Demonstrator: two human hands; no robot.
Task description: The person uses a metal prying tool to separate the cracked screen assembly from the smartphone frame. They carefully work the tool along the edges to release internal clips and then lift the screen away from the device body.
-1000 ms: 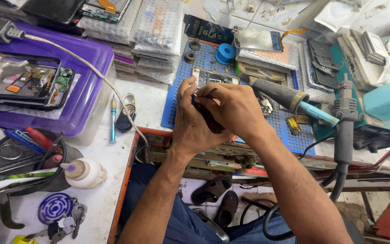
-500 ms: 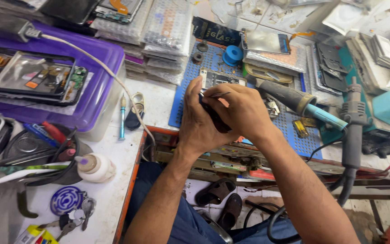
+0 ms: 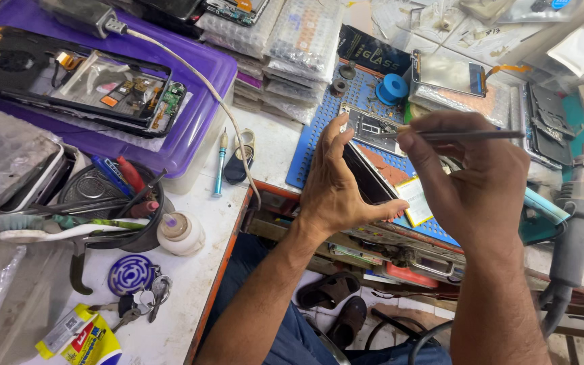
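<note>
the left hand [image 3: 336, 186] cups a dark phone [image 3: 368, 177] on edge above the blue mat's [image 3: 315, 142] near edge, long axis running away from the body. just right of it, the right hand [image 3: 478, 182] pinches thin tweezers [image 3: 471, 135], tips pointing left toward the phone's top.

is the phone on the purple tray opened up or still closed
Opened up: the phone lies flat on the purple tray with its cover off, circuit board and inner parts exposed.

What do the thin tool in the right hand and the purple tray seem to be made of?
The thin tool in the right hand looks like dull grey metal, slim and straight. The purple tray looks like glossy moulded plastic, with soft highlights on its rounded rim.
</note>
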